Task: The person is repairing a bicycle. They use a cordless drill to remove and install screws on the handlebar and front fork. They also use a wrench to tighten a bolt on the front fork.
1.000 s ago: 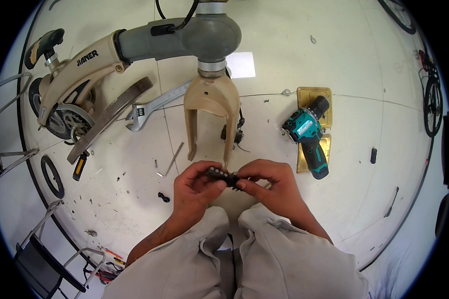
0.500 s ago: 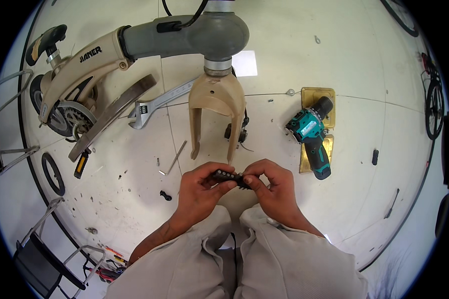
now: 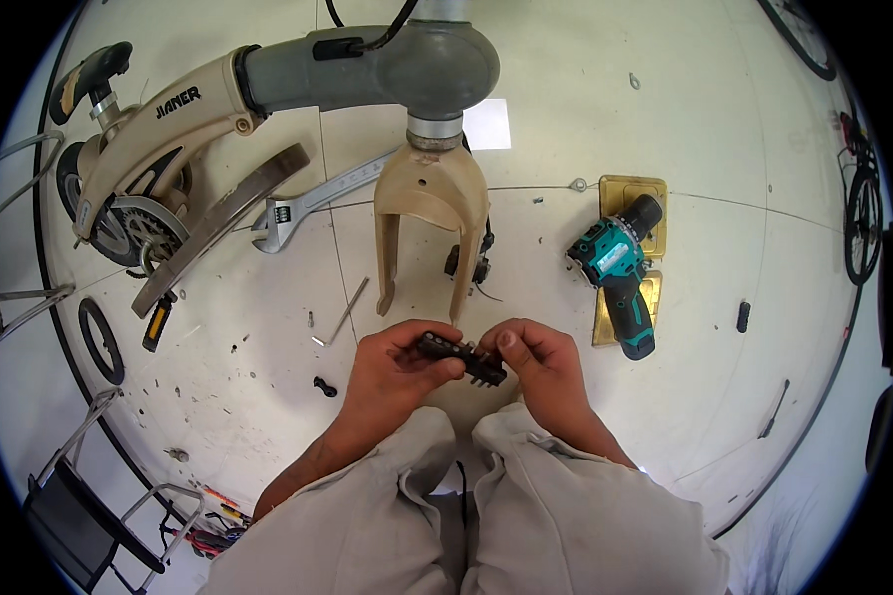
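Low in the middle, above my knees, my left hand (image 3: 395, 372) is closed round one end of a black bit holder (image 3: 486, 371). The holder is a short bar with round ends of metal along its top and several short tips standing out of its lower side. Its right end shows bare between my hands. My right hand (image 3: 541, 369) pinches at the holder's upper edge with thumb and forefinger. A small metal bit seems to be between those fingertips, mostly hidden. Just beyond my hands hangs a beige bicycle fork (image 3: 432, 183), its two legs pointing toward me.
A folding bicycle frame (image 3: 203, 94) lies from far left to top. An adjustable wrench (image 3: 318, 203), hex key (image 3: 345, 309) and small black part (image 3: 324, 387) are on the floor at left. At right a teal drill (image 3: 615, 263) rests on a gold tin (image 3: 650, 188). Chair (image 3: 79, 526) lower left.
My right thumb and fingers have shifted up off the holder's right end, baring it and its tips. My left hand keeps its hold.
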Demonstrator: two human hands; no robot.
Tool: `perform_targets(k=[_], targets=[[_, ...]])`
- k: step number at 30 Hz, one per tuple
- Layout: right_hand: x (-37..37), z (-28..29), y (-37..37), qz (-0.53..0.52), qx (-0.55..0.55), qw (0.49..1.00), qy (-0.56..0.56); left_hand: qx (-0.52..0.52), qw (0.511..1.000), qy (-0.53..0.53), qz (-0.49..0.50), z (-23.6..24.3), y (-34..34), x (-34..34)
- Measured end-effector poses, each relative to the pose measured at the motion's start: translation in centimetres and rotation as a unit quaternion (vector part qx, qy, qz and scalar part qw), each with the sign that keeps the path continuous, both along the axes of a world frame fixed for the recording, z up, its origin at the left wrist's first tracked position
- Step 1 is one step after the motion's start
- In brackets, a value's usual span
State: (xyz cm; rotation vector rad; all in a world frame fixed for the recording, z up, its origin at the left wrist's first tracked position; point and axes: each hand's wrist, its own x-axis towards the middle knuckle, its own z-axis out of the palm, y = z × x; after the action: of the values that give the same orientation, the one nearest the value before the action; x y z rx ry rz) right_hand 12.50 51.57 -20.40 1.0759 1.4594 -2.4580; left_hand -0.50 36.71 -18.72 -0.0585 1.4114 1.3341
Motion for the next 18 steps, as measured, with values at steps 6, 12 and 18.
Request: perform_targets(k=[6, 12, 18], targets=[[-0.2, 0.3, 0.2, 0.036, -0.029, 0.999, 0.02, 0.009, 0.998, -0.047, 0.039, -0.3, -0.7, -0.1], [0.4, -0.7, -0.6, 0.002, -0.058, 0.998, 0.037, 0.064, 0.994, -0.031, 0.087, -2.4, -1.0, 1.3], [2.1, -4.2, -0.9, -0.084, -0.058, 0.995, 0.014, -0.036, 0.992, 0.118, -0.006, -3.0, -0.6, 2.0]])
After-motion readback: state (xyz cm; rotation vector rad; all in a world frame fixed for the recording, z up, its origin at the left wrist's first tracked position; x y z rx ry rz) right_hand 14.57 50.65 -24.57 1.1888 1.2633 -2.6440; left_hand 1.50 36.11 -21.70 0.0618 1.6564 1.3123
